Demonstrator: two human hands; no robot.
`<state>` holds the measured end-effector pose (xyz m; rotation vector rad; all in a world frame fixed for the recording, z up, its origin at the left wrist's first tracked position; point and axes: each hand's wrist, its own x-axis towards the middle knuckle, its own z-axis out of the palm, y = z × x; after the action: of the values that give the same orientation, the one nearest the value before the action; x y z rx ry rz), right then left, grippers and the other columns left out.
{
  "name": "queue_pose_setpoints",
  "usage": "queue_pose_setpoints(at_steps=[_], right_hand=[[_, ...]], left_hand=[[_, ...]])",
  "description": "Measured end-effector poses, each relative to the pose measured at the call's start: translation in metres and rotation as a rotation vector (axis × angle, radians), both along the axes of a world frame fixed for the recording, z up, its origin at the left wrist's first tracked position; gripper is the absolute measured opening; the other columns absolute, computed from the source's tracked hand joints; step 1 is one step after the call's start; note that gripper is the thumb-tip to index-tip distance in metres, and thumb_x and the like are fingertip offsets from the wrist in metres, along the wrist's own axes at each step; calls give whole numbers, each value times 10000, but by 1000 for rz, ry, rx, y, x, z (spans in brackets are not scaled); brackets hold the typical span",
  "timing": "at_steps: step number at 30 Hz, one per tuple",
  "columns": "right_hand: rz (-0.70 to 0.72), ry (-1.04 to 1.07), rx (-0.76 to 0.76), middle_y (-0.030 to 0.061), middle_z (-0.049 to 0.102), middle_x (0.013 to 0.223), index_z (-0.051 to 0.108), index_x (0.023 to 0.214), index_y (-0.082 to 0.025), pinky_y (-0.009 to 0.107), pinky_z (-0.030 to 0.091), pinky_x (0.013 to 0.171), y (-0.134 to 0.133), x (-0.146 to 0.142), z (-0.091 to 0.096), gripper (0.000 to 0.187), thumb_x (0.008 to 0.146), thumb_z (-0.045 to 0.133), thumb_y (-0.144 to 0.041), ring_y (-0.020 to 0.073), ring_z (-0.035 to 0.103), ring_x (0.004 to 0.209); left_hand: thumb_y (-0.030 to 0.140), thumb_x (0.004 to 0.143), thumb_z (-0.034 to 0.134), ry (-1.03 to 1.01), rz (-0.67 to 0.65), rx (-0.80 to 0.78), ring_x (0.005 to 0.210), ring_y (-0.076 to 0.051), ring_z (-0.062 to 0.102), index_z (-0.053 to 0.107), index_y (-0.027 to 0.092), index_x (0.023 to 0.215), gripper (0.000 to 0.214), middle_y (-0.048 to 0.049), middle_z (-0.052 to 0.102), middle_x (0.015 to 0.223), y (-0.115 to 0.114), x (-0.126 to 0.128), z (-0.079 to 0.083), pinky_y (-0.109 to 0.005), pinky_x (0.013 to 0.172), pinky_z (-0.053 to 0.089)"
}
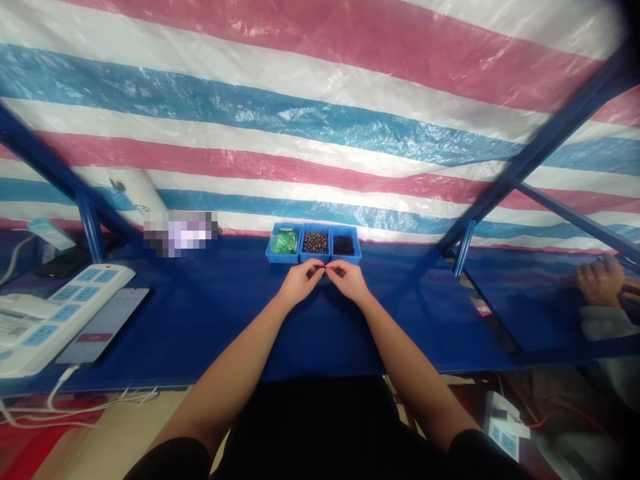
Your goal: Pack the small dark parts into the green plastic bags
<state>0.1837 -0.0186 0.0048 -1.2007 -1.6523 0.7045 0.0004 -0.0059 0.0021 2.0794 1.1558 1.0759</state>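
Observation:
My left hand (300,280) and my right hand (350,279) meet fingertip to fingertip over the blue table (225,327), both pinched on a tiny dark part (323,268) too small to name. Just beyond them stand three small blue bins in a row: the left bin (284,243) holds green pieces, the middle bin (315,243) holds small brownish parts, the right bin (344,245) holds dark parts.
A white power strip (55,313) and a phone (104,325) with a cable lie at the left. Blue frame posts (91,230) stand at both sides before a striped tarp (320,120). Another person's hand (603,280) rests at the far right.

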Motion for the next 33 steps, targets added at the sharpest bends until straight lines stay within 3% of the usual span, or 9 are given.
queue_pose_setpoints(at_steps=[10,16,23,33], right_hand=[[-5,-1,6,44,742,881,729,919,-206,289,529,652,0,0,0,203,814,619,-341,178,674,744],[-10,-11,14,43,743,886,731,920,-207,287,528,645,1,0,-1,201,816,615,-335,176,673,741],[-13,-3,5,46,744,888,729,929,-204,287,533,651,0,-1,0,215,813,621,-349,176,677,742],[-5,-6,2,39,743,889,731,923,-208,293,534,666,-1,-1,1,204,815,615,-337,176,675,741]], left_hand=[[436,928,502,33,7,14,640,-125,583,668,209,967,284,6,667,762,2,0,0,-237,627,450],[428,916,524,10,10,8,608,-117,557,644,220,1048,274,33,611,685,1,0,0,-232,630,449],[426,929,498,33,12,24,627,-117,563,658,207,941,272,17,639,730,1,0,0,-232,628,437],[417,917,526,18,5,22,605,-113,556,651,214,997,252,33,609,673,1,0,0,-229,632,446]])
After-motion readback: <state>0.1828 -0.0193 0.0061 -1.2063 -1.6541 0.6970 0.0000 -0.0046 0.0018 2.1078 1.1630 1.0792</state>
